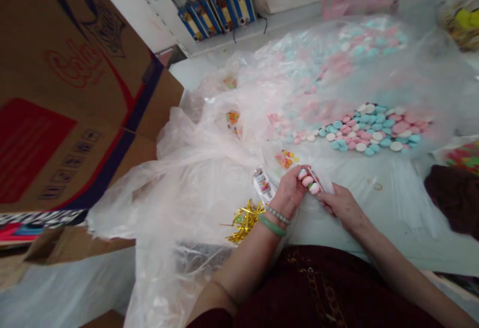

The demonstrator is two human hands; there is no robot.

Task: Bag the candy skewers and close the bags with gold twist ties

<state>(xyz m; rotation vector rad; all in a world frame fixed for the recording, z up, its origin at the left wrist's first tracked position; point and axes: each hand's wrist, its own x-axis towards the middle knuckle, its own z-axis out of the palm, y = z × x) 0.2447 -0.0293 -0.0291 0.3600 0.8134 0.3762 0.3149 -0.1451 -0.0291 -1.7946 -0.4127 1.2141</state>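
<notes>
My left hand is closed around a short row of pink, white and pale blue marshmallow-like sweets. A thin stick seems to run beside them. My right hand pinches a clear plastic sleeve right beside the sweets; its fingertips are partly hidden. Just beyond my left hand lie small orange and yellow gummies in clear film. A printed white label and a bunch of gold tinsel ties lie to the left of my left wrist.
Large clear bags hold many pink, white and blue sweets across the table. Crumpled plastic sheeting spreads leftward to a big cardboard box. Clear sleeves and a dark brown cloth-like bundle lie at right. Blue boxes stand behind.
</notes>
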